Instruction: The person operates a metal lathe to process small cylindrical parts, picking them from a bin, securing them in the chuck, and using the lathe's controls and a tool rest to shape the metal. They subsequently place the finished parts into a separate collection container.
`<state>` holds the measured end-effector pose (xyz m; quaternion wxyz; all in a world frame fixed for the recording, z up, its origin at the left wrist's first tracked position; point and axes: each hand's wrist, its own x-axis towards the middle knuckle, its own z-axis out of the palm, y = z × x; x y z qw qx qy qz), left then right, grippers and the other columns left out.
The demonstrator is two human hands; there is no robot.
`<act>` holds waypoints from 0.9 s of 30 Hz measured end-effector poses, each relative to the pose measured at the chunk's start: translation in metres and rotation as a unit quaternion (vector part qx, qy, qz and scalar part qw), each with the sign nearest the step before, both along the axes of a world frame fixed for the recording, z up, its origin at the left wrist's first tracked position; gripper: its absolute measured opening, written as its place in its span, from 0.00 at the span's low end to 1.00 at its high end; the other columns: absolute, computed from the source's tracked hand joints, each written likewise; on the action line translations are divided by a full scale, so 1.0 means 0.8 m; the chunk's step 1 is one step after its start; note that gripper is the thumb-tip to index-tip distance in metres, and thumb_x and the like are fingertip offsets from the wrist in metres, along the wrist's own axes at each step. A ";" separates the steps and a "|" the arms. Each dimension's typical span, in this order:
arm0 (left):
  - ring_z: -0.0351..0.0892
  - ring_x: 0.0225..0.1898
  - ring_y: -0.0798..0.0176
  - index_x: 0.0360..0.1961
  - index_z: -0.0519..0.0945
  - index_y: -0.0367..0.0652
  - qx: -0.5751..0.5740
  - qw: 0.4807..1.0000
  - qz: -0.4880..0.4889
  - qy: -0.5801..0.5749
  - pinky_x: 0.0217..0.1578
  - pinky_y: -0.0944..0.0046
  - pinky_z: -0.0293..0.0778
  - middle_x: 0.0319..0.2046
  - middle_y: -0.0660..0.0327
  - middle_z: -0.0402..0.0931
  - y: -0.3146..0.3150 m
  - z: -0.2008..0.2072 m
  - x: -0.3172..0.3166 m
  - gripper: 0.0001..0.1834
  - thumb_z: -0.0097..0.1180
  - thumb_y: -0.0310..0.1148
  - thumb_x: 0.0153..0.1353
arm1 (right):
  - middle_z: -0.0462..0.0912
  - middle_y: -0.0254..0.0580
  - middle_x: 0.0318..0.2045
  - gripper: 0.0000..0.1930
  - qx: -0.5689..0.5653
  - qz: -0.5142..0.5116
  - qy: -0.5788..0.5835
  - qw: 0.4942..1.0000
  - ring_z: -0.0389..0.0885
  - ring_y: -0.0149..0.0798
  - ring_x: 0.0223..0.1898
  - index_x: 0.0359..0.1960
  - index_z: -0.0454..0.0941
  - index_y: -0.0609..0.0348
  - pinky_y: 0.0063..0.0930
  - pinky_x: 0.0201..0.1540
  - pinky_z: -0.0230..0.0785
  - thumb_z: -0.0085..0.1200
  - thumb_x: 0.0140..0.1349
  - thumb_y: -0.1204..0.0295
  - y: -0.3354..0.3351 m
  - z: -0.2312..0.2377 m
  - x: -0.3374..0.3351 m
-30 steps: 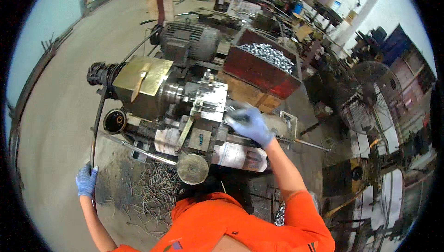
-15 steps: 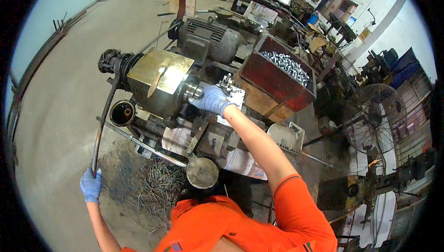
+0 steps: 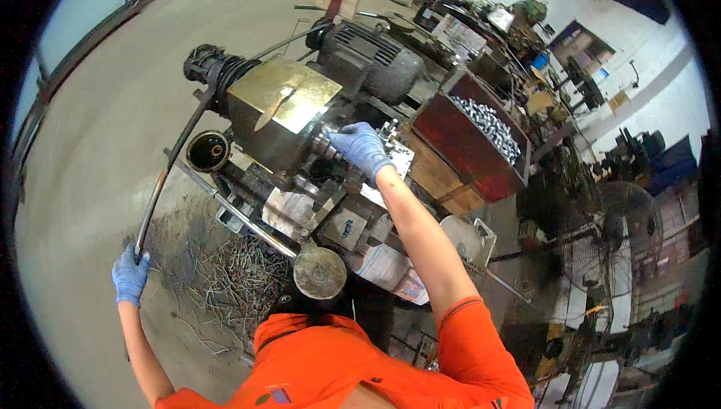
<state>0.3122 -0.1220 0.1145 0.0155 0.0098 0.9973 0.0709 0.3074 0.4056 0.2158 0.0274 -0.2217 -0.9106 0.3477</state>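
My left hand (image 3: 131, 275) is closed round the lower end of a long, bent metal lever (image 3: 159, 184). That lever runs up to the far left end of a machine headstock with a brass-coloured cover (image 3: 282, 97). My right hand (image 3: 362, 149) is at the shiny round spindle nose (image 3: 323, 144) on the headstock's right side, fingers bent together with the tips against or just beside it. Whatever is between those fingertips is too small or hidden to make out. Both hands wear blue gloves. A wooden-handled brush (image 3: 272, 111) lies on the brass-coloured cover.
A red bin (image 3: 466, 138) full of small metal parts stands on wood to the right. Behind the headstock is a motor (image 3: 372, 60). A bar (image 3: 233, 210) and a round plate (image 3: 320, 271) lie nearest my body. Metal scraps (image 3: 236, 281) litter the floor; a fan (image 3: 612, 232) stands right.
The view has turned, so the machine sits farther right and tilted. My right hand's fingers are drawn closer together at the spindle nose. My left hand stays on the lever.
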 end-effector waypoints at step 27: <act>0.75 0.28 0.58 0.37 0.77 0.36 0.310 0.946 -0.093 -0.025 0.33 0.59 0.72 0.28 0.55 0.78 0.099 -0.242 -0.179 0.15 0.54 0.38 0.55 | 0.78 0.54 0.44 0.14 0.138 -0.060 0.218 0.964 0.76 0.50 0.49 0.25 0.82 0.59 0.33 0.51 0.67 0.61 0.48 0.59 0.037 0.039 0.178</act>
